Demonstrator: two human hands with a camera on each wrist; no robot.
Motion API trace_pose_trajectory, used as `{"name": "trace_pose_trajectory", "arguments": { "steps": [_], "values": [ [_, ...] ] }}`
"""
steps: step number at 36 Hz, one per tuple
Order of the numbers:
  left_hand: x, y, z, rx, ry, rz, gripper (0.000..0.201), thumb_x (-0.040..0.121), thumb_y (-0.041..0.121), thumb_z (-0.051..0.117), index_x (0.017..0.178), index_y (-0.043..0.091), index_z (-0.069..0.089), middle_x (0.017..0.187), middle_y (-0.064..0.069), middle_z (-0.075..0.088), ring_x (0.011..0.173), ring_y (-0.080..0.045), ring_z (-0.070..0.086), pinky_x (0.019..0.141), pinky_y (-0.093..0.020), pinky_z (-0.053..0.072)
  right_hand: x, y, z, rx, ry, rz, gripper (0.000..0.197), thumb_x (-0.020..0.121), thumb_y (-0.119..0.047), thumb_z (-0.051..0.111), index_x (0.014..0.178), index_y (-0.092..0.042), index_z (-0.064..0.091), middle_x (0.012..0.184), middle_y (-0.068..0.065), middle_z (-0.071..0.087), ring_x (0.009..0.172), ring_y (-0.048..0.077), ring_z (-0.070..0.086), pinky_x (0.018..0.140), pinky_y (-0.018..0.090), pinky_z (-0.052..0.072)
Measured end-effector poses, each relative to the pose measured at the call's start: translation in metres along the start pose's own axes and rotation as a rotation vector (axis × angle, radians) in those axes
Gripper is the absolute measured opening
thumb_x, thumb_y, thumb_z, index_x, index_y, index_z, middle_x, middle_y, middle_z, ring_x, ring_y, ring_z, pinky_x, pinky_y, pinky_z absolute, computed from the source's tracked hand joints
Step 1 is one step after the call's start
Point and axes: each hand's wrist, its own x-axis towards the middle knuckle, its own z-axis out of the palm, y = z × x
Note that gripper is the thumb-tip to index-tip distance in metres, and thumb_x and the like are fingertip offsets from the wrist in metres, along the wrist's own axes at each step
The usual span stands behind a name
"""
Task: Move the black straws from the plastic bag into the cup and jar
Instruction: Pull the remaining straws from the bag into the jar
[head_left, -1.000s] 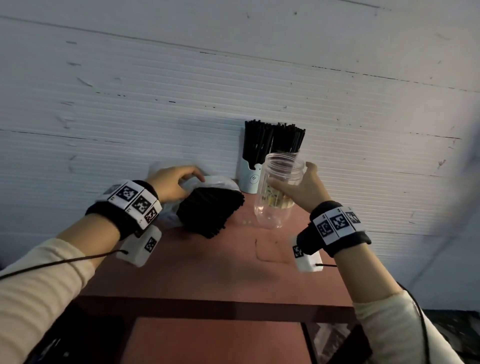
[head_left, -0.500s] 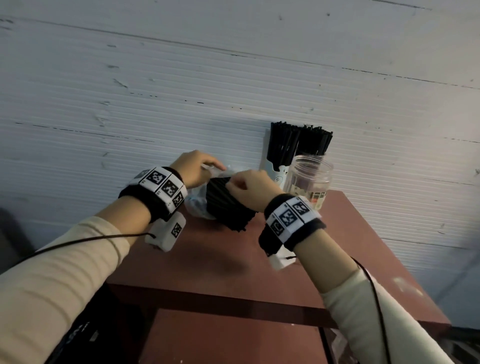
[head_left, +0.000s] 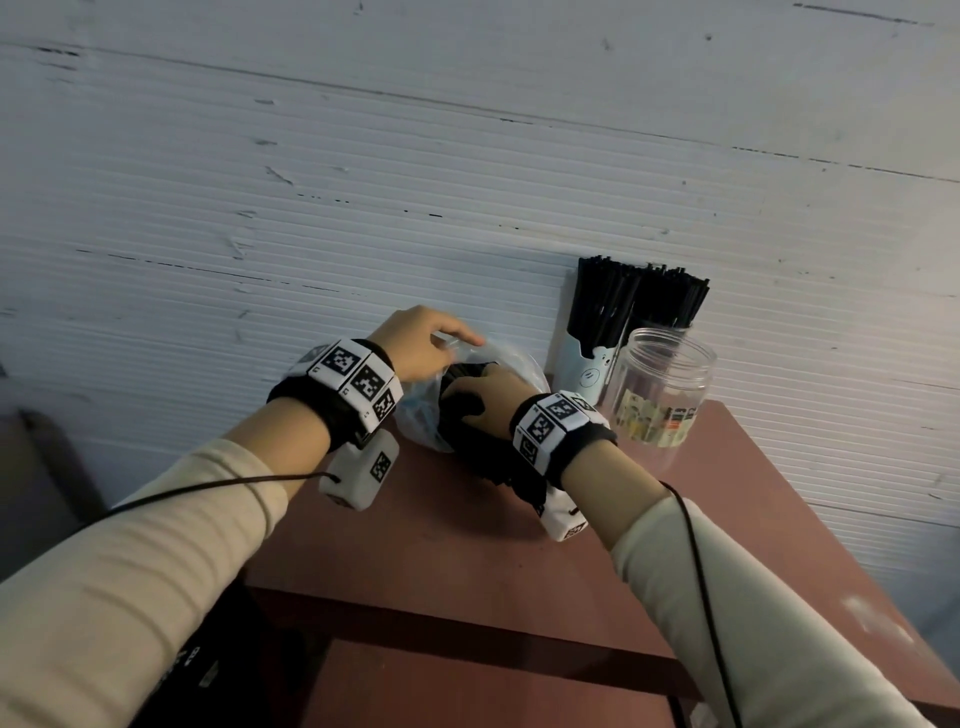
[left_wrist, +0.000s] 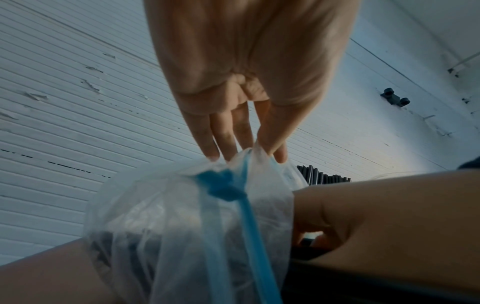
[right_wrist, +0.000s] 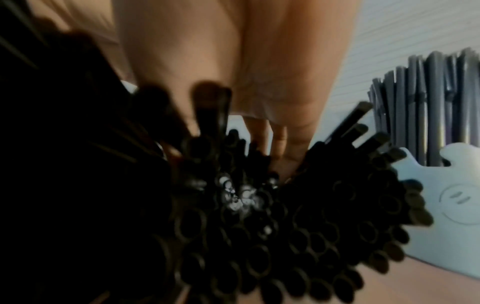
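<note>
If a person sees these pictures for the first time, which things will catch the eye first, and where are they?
First, the two hands at the middle of the table: the left hand pinches the top of the plastic bag, and the right hand grips the black straws in it. Behind them to the right, by the wall, a cup full of straws stands beside an empty clear jar.

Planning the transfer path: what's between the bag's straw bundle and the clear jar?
Head view: only the right hand on the straw bundle and its wristband; the white cup stands just behind, beside the jar.

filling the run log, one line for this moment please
left hand pinches plastic bag rim | right hand grips black straws | cup full | jar empty
</note>
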Motion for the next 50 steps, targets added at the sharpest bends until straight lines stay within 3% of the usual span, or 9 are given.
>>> {"name": "trace_pose_trajectory", "arguments": {
  "steps": [14,18,23,28,32,36,40,45,50],
  "values": [
    [0.003,-0.008,0.002,0.042,-0.028,-0.004,0.034,0.092,0.011,0.061,0.114,0.036,0.069,0.131,0.009,0.062,0.117,-0.013,0.058,0.097,-0.024,0.045,-0.04,-0.008,-0.037,-0.083,0.059,-0.066,0.041,0.097,-0.012,0.047,0.137,-0.019,0.051,0.135,0.0,0.053,0.125,0.019,0.05,0.103,0.03,0.041],
    [-0.002,-0.011,0.007,0.06,-0.064,0.007,0.039,0.088,0.01,0.065,0.122,0.03,0.066,0.132,0.004,0.06,0.124,-0.015,0.053,0.104,-0.029,0.042,-0.053,0.005,-0.039,-0.01,0.059,-0.073,0.041,0.088,-0.008,0.055,0.124,-0.025,0.062,0.117,0.002,0.063,0.108,0.02,0.058,0.082,0.02,0.042],
    [-0.015,0.004,0.014,0.127,0.024,0.224,0.043,0.071,0.017,0.075,0.112,0.018,0.064,0.124,-0.003,0.054,0.12,-0.017,0.05,0.094,-0.021,0.033,-0.078,0.023,-0.051,0.039,0.027,-0.075,0.042,0.082,-0.007,0.06,0.116,-0.03,0.066,0.103,-0.003,0.064,0.089,0.011,0.054,0.078,0.02,0.044],
    [-0.027,0.048,0.036,0.148,-0.151,0.399,0.063,0.063,0.019,0.084,0.117,0.015,0.053,0.114,0.002,0.054,0.102,-0.011,0.051,0.082,-0.011,0.038,-0.112,0.033,-0.064,0.004,0.0,-0.125,0.043,0.081,-0.009,0.064,0.116,-0.033,0.066,0.103,-0.005,0.067,0.091,0.013,0.062,0.085,0.029,0.052],
    [-0.026,0.069,0.062,0.305,-0.238,0.388,0.069,0.062,0.022,0.084,0.121,0.025,0.049,0.109,0.01,0.061,0.096,-0.01,0.056,0.077,-0.018,0.04,-0.139,0.041,-0.074,0.024,0.034,-0.195,0.046,0.08,-0.009,0.066,0.118,-0.034,0.066,0.096,-0.009,0.064,0.082,0.006,0.055,0.073,0.013,0.043],
    [-0.025,0.079,0.072,0.395,-0.176,0.334,0.038,0.079,0.03,0.071,0.112,0.021,0.055,0.094,0.0,0.068,0.086,-0.018,0.061,0.071,-0.029,0.045,-0.159,0.051,-0.085,0.115,0.082,-0.225,0.05,0.079,-0.01,0.069,0.121,-0.037,0.063,0.101,-0.012,0.068,0.08,-0.002,0.056,0.07,0.001,0.036],
    [-0.024,0.089,0.076,0.293,-0.165,0.275,0.02,0.086,0.04,0.066,0.092,0.021,0.063,0.077,0.005,0.063,0.079,-0.015,0.062,0.071,-0.026,0.044,-0.182,0.059,-0.104,0.167,0.207,-0.23,0.044,0.085,-0.028,0.07,0.126,-0.038,0.06,0.095,-0.026,0.062,0.085,-0.013,0.055,0.076,0.003,0.037],
    [-0.03,0.106,0.081,-0.023,-0.134,0.211,0.019,0.087,0.04,0.069,0.083,0.022,0.066,0.075,0.004,0.068,0.07,-0.005,0.063,0.066,-0.019,0.047,-0.2,0.062,-0.13,0.359,0.468,-0.189,0.034,0.088,-0.048,0.06,0.12,-0.038,0.063,0.112,-0.019,0.064,0.098,-0.006,0.06,0.078,0.009,0.047],
    [-0.029,0.117,0.095,-0.271,-0.16,0.185,0.022,0.084,0.039,0.073,0.067,0.031,0.062,0.055,0.017,0.063,0.053,0.005,0.058,0.062,-0.017,0.047,-0.198,0.053,-0.137,0.556,0.707,-0.288,0.025,0.092,-0.031,0.06,0.115,-0.023,0.067,0.113,-0.007,0.066,0.093,0.002,0.066,0.076,0.017,0.047]
  ]
}}
